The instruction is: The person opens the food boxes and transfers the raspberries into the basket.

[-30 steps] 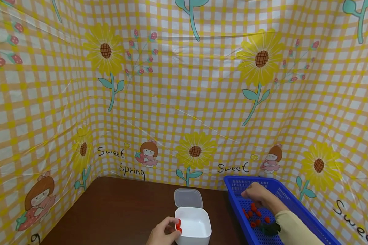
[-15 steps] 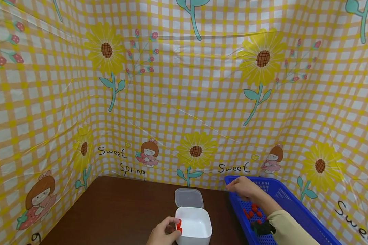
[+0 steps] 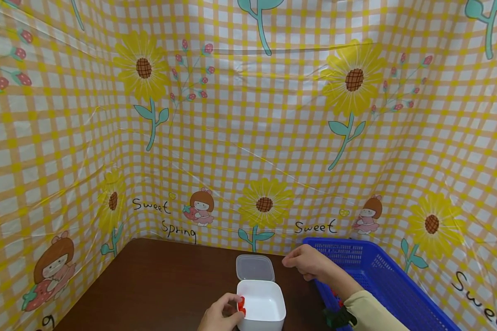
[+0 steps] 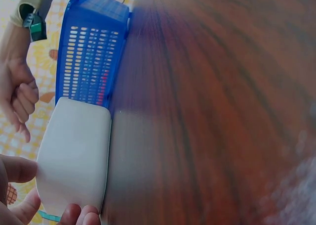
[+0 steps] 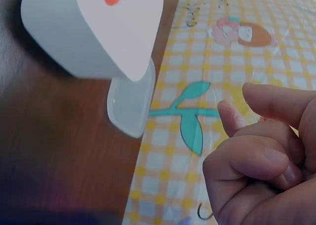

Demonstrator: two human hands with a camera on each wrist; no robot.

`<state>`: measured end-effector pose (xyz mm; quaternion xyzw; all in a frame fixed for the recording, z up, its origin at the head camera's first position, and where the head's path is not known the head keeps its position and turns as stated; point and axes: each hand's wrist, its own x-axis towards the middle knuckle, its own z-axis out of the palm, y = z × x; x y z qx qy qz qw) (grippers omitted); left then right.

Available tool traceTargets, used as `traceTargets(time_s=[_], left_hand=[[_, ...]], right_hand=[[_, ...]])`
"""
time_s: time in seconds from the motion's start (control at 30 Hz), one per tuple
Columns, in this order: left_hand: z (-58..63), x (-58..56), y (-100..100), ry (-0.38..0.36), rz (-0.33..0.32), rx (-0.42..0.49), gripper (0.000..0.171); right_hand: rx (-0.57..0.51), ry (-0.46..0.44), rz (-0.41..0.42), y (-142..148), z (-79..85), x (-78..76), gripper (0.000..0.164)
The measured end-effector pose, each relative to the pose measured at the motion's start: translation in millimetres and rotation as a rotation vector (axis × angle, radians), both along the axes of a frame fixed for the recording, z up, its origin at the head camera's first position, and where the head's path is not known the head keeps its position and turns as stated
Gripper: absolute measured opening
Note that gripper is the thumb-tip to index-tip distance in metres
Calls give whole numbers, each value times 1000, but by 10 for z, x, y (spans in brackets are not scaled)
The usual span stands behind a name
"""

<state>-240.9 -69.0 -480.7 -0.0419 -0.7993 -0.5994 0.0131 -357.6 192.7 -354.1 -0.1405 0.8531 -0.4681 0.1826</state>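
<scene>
A white square box (image 3: 262,325) stands on the brown table, its top uncovered. My left hand (image 3: 221,313) grips its left side; in the left wrist view the thumb and fingertips touch the white wall (image 4: 76,151). Small red berry-like pieces (image 3: 241,304) lie inside, against the left wall near those fingers. My right hand (image 3: 308,263) is in the air between the box and the blue basket, fingers curled. In the right wrist view its thumb and index fingertip stand apart, with nothing visible between them; the inside of the curled fingers (image 5: 247,158) is hidden.
A blue slotted basket (image 3: 401,285) stands at the right; a few red bits (image 3: 340,302) show in it past my right forearm. Behind the box lies a translucent lid (image 3: 254,267). A checked, flower-printed sheet (image 3: 232,115) walls in the table. A dark device (image 3: 338,317) sits on my right wrist.
My right hand has risen out of the blue basket and moved left over its near side towards the box. The left hand and the box have stayed in place.
</scene>
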Motion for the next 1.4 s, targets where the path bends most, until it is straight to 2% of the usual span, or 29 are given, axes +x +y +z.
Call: traceTargets(time_s=[0.13, 0.4, 0.7, 0.97, 1.27, 1.4], left_hand=[[-4, -4, -6, 9, -6, -2, 24], [12, 2, -1, 5, -7, 14, 23], [28, 22, 0, 19, 2, 5, 23], [-4, 15, 1, 3, 8, 0, 23], [-22, 8, 0, 36, 3, -21, 26], [-27, 3, -5, 42, 5, -33, 26]], right_hand=[[-11, -11, 2, -118, -61, 40, 26], [-70, -54, 70, -313, -164, 119, 29], [-80, -91, 70, -510, -358, 171, 21], [-84, -140, 89, -650, -540, 228, 18], [-101, -146, 91, -781, -730, 275, 15], [-100, -117, 94, -829, -816, 296, 14]])
